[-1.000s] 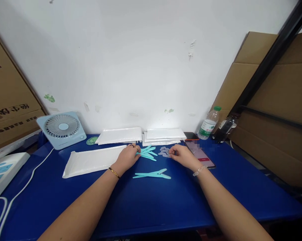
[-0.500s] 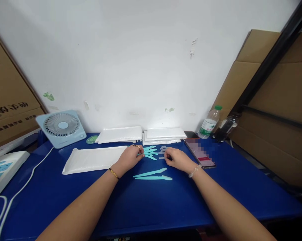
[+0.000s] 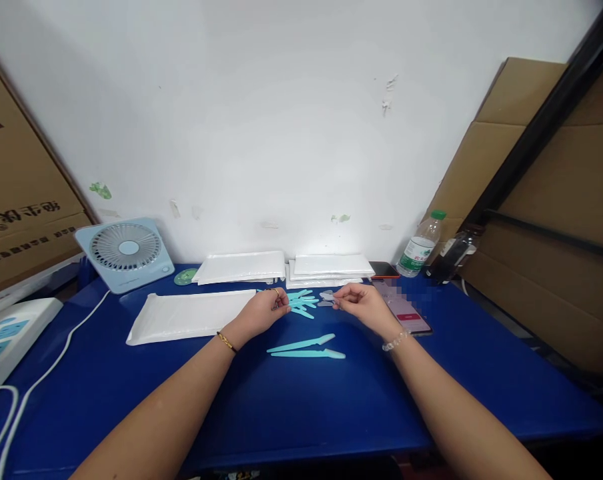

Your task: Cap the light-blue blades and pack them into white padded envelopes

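On the blue table, my left hand is closed, its fingertips pinching a thin teal stick at the edge of a small pile of teal sticks. Slightly above the table, my right hand pinches a small clear-grey cap. More grey caps lie just under it. Two long teal sticks lie side by side nearer to me, between my forearms.
A white padded envelope lies left of my hand, with stacks of white envelopes by the wall. A phone, a water bottle, a small blue fan with its white cable, and cardboard boxes stand around.
The crossed teal sticks near me now lie side by side. My right hand moved left to the grey caps, then lifted with one pinched. My left hand stayed at the teal pile.
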Available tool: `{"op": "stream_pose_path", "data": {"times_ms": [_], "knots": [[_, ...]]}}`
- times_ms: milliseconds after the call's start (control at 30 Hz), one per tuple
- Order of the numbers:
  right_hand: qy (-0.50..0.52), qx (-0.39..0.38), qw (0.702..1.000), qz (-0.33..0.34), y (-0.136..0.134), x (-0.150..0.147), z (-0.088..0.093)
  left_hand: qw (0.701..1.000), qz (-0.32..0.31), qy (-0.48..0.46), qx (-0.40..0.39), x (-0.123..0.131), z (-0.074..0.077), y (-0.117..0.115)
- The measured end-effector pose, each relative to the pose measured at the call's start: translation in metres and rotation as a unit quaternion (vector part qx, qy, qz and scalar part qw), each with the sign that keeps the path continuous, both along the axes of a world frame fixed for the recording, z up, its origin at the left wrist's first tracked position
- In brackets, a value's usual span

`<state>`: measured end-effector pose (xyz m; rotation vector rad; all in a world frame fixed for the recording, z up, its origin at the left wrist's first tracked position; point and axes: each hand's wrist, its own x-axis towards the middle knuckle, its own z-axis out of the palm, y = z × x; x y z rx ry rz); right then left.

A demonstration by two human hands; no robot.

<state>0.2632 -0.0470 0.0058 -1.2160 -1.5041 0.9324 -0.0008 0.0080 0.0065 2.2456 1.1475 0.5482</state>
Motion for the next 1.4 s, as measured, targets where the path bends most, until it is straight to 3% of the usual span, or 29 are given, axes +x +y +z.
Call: {"op": "stream_pose_path", "data": {"times_ms": [167, 300, 467, 533, 600, 700, 767, 867, 1167, 1300, 1400], "knots": [[-0.006, 0.014, 0.999, 0.036, 0.001, 0.0, -0.006, 0.999, -0.016, -0.037, -0.037, 0.0, -0.003, 0.002], [-0.009, 0.005, 0.998, 0.061, 0.0, -0.004, -0.007, 0.996, -0.032, -0.049, -0.069, 0.003, 0.005, -0.004], [-0.045, -0.067, 0.979, 0.187, -0.008, -0.006, 0.003, 0.985, -0.103, -0.017, -0.138, 0.006, 0.012, -0.015], [-0.096, -0.095, 0.964, 0.231, -0.01, -0.002, 0.007, 0.983, -0.13, 0.02, -0.131, 0.006, 0.01, -0.016], [-0.172, -0.087, 0.959, 0.208, -0.008, 0.007, 0.009, 0.99, -0.119, 0.058, -0.053, 0.005, 0.007, -0.015], [-0.3, 0.006, 0.952, 0.056, 0.0, 0.021, 0.004, 0.987, -0.063, 0.109, 0.103, 0.003, 0.004, -0.009], [-0.368, 0.053, 0.928, -0.015, 0.006, 0.028, -0.002, 0.979, -0.041, 0.135, 0.146, 0.002, 0.002, -0.004], [-0.41, 0.05, 0.91, -0.023, 0.01, 0.029, -0.01, 0.976, -0.03, 0.15, 0.152, 0.001, 0.0, 0.001], [-0.397, 0.025, 0.917, -0.009, 0.004, 0.015, -0.005, 0.987, -0.035, 0.109, 0.113, 0.005, 0.004, -0.004], [-0.329, 0.017, 0.944, -0.02, 0.001, 0.012, 0.002, 0.996, -0.023, 0.064, 0.058, 0.005, 0.007, -0.008], [-0.233, -0.02, 0.972, 0.008, -0.001, 0.009, 0.003, 0.997, -0.022, 0.053, 0.046, 0.004, 0.007, -0.008]]}}
